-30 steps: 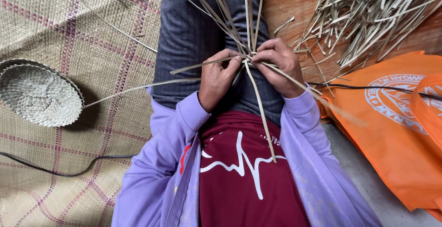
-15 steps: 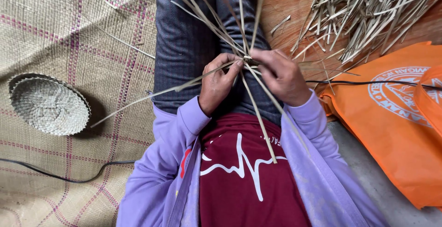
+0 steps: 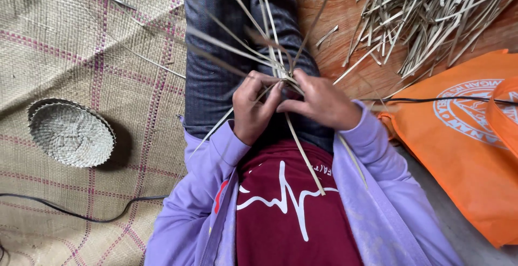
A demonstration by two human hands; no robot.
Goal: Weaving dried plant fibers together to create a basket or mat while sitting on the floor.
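Over on the mat sat a small woven basket [image 3: 72, 135]; above your lap, your left hand [image 3: 254, 109] and right hand [image 3: 322, 103] pinched shut on the crossing of thin strips [image 3: 280, 74]. Light, springy, brittle stuff, I reckoned: best gripped at that crossing.

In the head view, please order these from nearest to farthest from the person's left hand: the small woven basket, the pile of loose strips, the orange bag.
From the left hand:
1. Pile of loose strips, upper right.
2. Small woven basket, left, on the mat.
3. Orange bag, far right.
The first two are nearly equal.
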